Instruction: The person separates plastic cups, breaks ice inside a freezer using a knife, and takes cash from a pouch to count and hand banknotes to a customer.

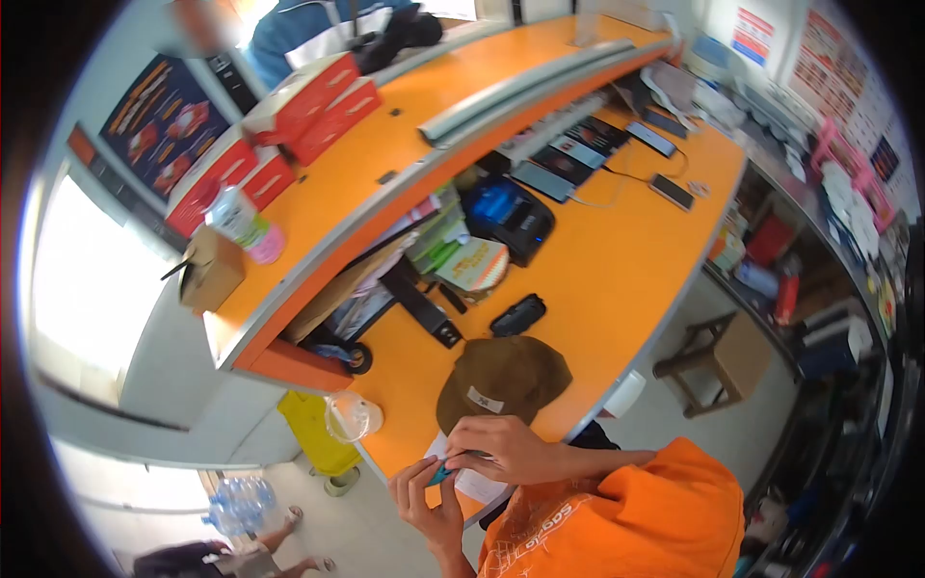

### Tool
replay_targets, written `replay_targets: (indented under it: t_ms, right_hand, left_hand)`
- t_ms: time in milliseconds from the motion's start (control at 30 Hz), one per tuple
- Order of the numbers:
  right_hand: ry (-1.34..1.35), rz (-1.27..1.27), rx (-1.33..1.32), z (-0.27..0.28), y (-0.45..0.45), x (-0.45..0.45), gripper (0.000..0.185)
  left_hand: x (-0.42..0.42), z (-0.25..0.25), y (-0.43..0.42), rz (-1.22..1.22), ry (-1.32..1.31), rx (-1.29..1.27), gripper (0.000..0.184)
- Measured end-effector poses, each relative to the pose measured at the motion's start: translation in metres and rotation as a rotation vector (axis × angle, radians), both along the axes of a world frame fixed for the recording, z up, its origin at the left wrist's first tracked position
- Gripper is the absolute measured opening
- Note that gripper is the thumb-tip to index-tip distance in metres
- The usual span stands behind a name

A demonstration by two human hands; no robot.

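Both hands meet near the front end of the orange desk (602,279), just below a brown cap (506,378). My left hand (429,501) has its fingers closed round a small teal object (440,475). Against the same spot, my right hand (506,448) pinches something thin and dark that is too small to name. A sheet of white paper (480,486) lies on the desk under the hands.
A plastic cup (355,417) stands at the desk's left corner. Beyond the cap are a black case (518,315), a black printer (509,217) and several phones. Red boxes (328,106) and a bottle (246,223) stand on the raised counter. A stool (718,361) is right; people are partly visible.
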State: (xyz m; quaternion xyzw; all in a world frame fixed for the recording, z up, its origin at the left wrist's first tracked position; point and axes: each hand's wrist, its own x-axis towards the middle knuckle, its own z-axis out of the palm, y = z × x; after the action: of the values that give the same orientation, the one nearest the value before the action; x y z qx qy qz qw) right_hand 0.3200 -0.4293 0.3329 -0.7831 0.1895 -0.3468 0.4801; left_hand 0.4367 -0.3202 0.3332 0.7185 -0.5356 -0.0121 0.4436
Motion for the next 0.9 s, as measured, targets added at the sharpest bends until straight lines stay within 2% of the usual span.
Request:
replay_targets:
  t_ms: [100,133,233,267,367,433,500,600,700,733,767,800,867,900]
  right_hand:
    - [-0.048,-0.064,-0.285,0.013,-0.01,0.003,0.015]
    - [-0.037,-0.023,-0.24,0.013,-0.012,0.003,0.014]
    - [-0.061,0.019,-0.001,-0.001,-0.022,0.003,0.012]
    - [-0.046,-0.042,0.11,-0.008,-0.028,0.003,0.014]
    - [-0.032,-0.061,0.448,-0.035,-0.047,0.001,0.018]
    - [-0.142,-0.004,0.68,-0.053,-0.046,0.007,0.012]
    - [-0.21,0.005,1.006,-0.037,-0.04,0.01,0.015]
    - [-0.269,0.032,1.04,-0.013,-0.033,0.011,0.023]
    - [-0.214,-0.039,0.68,-0.022,-0.035,0.015,0.03]
    - [-0.252,-0.043,0.69,-0.017,-0.036,0.015,0.034]
    - [-0.365,-0.003,0.716,-0.023,-0.038,0.017,0.037]
    - [-0.358,0.009,0.675,-0.021,-0.04,0.017,0.039]
    - [-0.314,-0.062,0.545,-0.012,-0.035,0.019,0.039]
    - [-0.28,-0.044,0.539,-0.009,-0.027,0.019,0.039]
  left_hand:
    - [0.009,0.002,0.002,0.013,-0.151,-0.069,0.019]
    - [0.012,0.002,0.002,0.001,-0.214,-0.09,0.019]
    - [0.014,0.001,0.008,0.068,-0.163,-0.299,0.018]
    - [0.013,-0.001,0.009,0.15,-0.001,-0.421,0.021]
    - [0.017,-0.001,0.011,0.22,0.065,-0.474,0.024]
    - [0.006,-0.009,0.008,0.226,0.185,-0.461,0.024]
    - [-0.003,-0.019,0.003,0.232,0.32,-0.481,0.025]
    - [-0.009,-0.036,0.0,0.058,0.398,-0.352,0.026]
    - [-0.015,-0.048,-0.007,-0.124,0.514,-0.225,0.028]
    - [-0.017,-0.048,-0.008,-0.172,0.558,-0.182,0.029]
    - [-0.015,-0.043,-0.011,-0.189,0.473,-0.135,0.041]
    - [-0.011,-0.036,-0.014,-0.202,0.398,-0.073,0.054]
    - [-0.009,-0.031,-0.02,-0.267,0.733,-0.149,0.091]
    - [-0.009,-0.034,-0.02,-0.286,0.955,-0.161,0.103]
